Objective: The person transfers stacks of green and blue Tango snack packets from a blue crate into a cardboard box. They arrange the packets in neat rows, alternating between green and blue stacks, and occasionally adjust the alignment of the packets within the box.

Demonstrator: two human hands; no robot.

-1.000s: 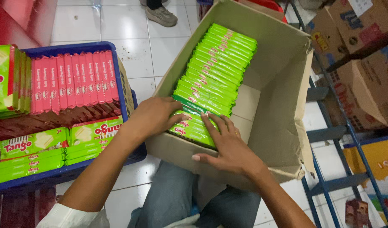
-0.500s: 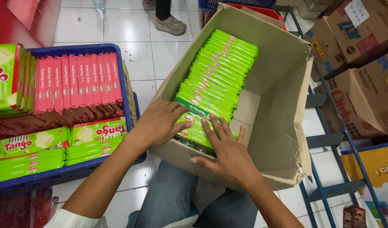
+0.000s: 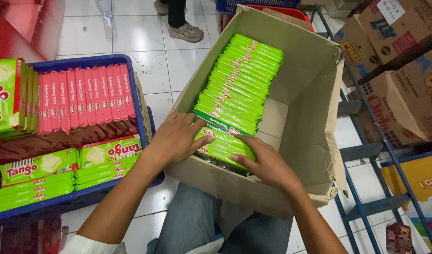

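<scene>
An open cardboard box (image 3: 314, 108) rests on my lap, with a row of several green wafer packs (image 3: 239, 80) standing on edge along its left side. My left hand (image 3: 178, 136) and my right hand (image 3: 267, 164) clasp a small bunch of green packs (image 3: 223, 146) at the near end of that row, one hand on each side. The bunch lies tilted toward me, apart from the upright packs behind it.
A blue crate (image 3: 141, 113) at my left holds pink, brown and green wafer packs. A blue metal rack (image 3: 366, 155) with cardboard cartons (image 3: 404, 94) stands at the right. A person's shoe (image 3: 185, 32) is on the white tiled floor beyond the box.
My right hand has slid from lying flat on top of the near packs to their right side, fingers curled under them. The left hand has stayed on the left side.
</scene>
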